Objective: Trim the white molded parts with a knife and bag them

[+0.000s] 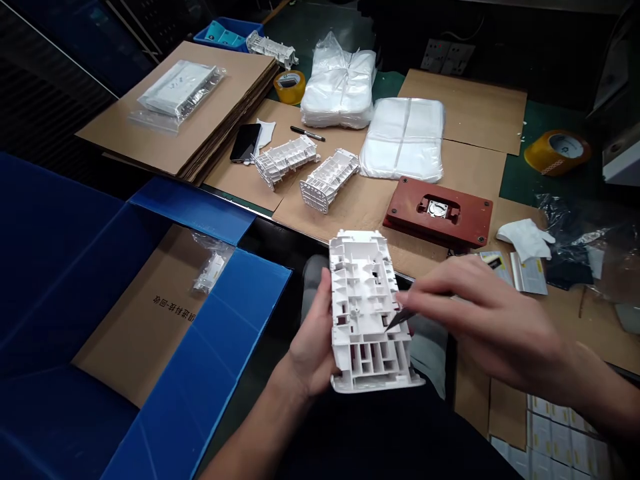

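Note:
My left hand [314, 340] grips a white ribbed plastic housing [367, 300] by its left side, its ribs and slots facing up toward me. In my right hand [480, 313] is a thin dark pointed blade [397, 320], pinched between the fingers. Its tip meets the housing near a small rectangular opening on the right side. Two similar white plastic housings, a left one [287, 160] and a right one [330, 179], lie on the cardboard-covered table beyond. To their right sits a dark red fixture block [440, 212] with a metal piece in its recess.
A large blue box [240, 293] stands at left with a bagged part inside. Stacked cardboard [240, 100] carries a bagged white part. Bundles of plastic bags [403, 137], a phone [246, 143], a pen [307, 134], tape rolls [557, 152] and a white glove [526, 239] lie around the table.

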Demonstrator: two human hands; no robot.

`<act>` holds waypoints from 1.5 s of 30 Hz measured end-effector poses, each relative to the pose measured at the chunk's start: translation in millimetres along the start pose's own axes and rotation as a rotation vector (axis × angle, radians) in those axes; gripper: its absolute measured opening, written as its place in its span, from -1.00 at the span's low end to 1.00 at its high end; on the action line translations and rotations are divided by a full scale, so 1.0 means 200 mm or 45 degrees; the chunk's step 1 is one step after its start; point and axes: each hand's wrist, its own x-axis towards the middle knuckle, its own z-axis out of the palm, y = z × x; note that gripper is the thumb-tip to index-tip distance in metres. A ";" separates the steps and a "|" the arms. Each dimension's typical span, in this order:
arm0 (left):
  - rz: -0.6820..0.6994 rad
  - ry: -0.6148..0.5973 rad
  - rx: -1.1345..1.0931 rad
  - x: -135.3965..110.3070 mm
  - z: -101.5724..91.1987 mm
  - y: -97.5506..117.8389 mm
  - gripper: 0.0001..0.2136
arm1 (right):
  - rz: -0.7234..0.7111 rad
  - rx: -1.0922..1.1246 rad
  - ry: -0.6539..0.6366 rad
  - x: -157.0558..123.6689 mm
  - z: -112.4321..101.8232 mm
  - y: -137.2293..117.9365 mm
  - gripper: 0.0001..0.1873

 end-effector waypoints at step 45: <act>0.153 -0.016 -0.129 0.09 -0.07 0.00 -0.41 | -0.048 0.385 -0.042 0.09 0.10 0.05 -0.52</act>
